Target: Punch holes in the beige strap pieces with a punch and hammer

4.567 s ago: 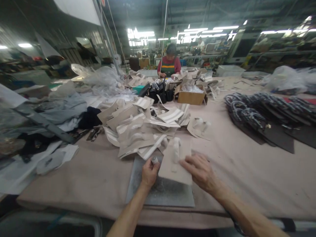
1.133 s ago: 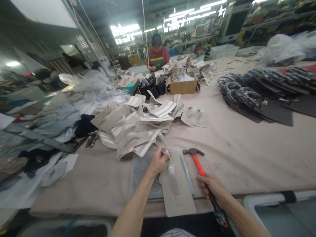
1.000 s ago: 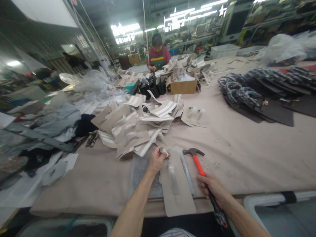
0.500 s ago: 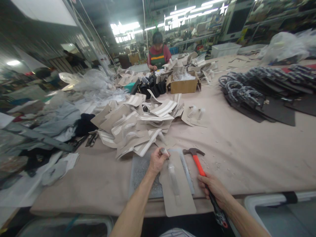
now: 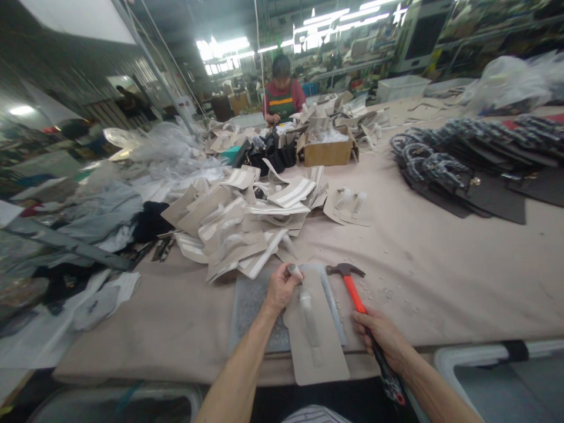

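Observation:
My left hand point(image 5: 282, 289) pinches a short tool with a round, pale grey top point(image 5: 294, 270), standing at the upper end of a beige bag panel point(image 5: 328, 346); its lower end is hard to make out. A plastic-wrapped handle point(image 5: 309, 320) runs down the middle of that panel. Beneath lies a worn grey board point(image 5: 255, 311), and the panel's near end juts past the table edge. To the right, my right hand point(image 5: 379, 336) is wrapped around a claw hammer point(image 5: 352, 291) with a red and black grip. The hammer's head is beside the board, apart from the tool.
Beyond the board lies a heap of beige panels point(image 5: 238, 235). Dark panels with wrapped handles point(image 5: 476, 182) are stacked at the right. A cardboard box point(image 5: 328, 154) and a seated person point(image 5: 284, 100) are farther back. Plastic bins point(image 5: 480, 355) flank me below the table edge.

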A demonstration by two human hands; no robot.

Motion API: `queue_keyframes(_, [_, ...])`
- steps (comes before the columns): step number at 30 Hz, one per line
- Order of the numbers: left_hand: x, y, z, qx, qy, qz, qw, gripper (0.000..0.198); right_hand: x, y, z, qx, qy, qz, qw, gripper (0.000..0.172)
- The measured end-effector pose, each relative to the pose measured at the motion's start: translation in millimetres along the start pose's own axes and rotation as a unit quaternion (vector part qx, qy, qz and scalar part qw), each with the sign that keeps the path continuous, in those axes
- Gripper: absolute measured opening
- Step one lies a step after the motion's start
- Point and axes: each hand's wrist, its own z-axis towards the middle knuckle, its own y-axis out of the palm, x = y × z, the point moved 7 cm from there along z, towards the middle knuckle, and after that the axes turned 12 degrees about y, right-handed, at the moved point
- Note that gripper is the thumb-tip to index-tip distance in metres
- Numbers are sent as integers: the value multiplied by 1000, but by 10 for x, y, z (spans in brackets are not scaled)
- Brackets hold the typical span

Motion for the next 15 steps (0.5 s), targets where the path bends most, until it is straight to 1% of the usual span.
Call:
queue_keyframes(7, [25, 5, 1, -3, 10, 8, 1000, 35, -1, 2, 7, -7, -3, 1, 1000, 18])
queue_keyframes(10, [60, 12, -8, -10, 21, 33, 999, 32, 1, 10, 6, -7, 2, 3, 1000, 19])
queue_keyframes(12, [110, 32, -13, -23, 36, 62, 997, 29, -1, 14, -3, -5, 4, 3, 1000, 20])
queue_keyframes(15, [200, 99, -13, -62, 56, 106, 991, 25, -7, 21, -30, -11, 8, 18, 1000, 21])
